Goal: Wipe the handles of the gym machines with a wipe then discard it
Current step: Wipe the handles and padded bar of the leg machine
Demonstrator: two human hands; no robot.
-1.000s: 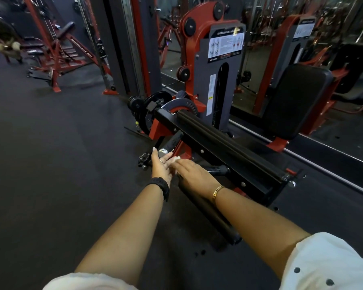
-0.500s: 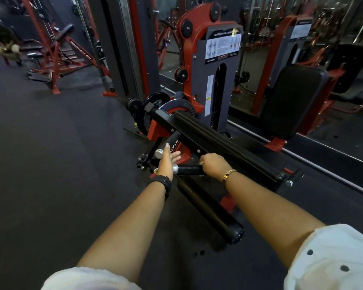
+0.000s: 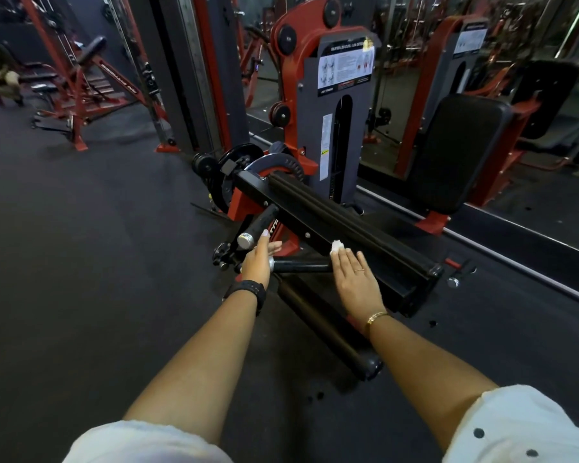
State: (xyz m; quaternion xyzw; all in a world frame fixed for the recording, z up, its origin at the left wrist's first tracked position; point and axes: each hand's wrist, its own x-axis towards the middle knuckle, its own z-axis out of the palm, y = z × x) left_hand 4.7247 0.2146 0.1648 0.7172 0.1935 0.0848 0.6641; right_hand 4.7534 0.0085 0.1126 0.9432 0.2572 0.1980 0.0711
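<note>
Wiping step: we judge ourselves mid-wipe on the leg machine (image 3: 311,128).
Next move: we need the wipe (image 3: 337,245) wrapped round a grip and drawn along it.
Handles: two, upper handle (image 3: 259,225) and lower handle (image 3: 301,266).
Hands: two, both flat with straight fingers; left hand (image 3: 256,264) sits against the lower handle's cap, right hand (image 3: 356,280) covers its far end.
Wipe: one, a white wad under our right fingertips (image 3: 344,254).

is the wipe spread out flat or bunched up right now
Bunched up. The wipe shows only as a small white wad poking out past the fingers of the flat right hand.
</note>
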